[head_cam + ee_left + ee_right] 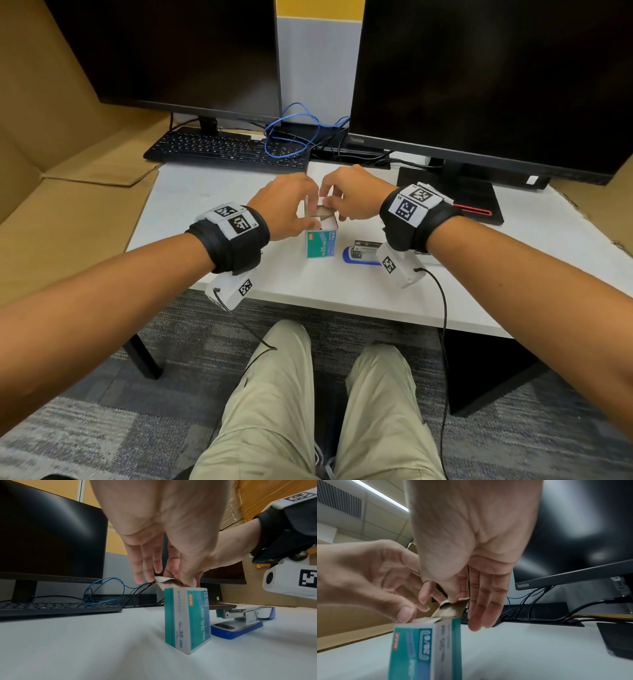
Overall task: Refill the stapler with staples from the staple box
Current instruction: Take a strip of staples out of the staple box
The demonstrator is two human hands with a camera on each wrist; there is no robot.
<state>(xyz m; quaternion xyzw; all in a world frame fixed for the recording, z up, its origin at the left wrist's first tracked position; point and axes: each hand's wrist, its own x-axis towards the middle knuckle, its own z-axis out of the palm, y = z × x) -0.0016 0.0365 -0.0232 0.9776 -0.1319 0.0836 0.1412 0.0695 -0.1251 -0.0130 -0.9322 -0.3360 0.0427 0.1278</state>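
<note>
staple box [321, 244] stands up on the white counter [212, 192], top flap [164, 581] open | left hand [286, 205] holds the top of the box, thumb on its rim | right hand [352, 197] pinches the flap, other fingers straight | blue stapler [362, 253] lies open just right of the box

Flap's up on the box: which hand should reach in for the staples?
Probably the right hand: it already pinches the flap above the staple box; the stapler lies on its side.
</note>
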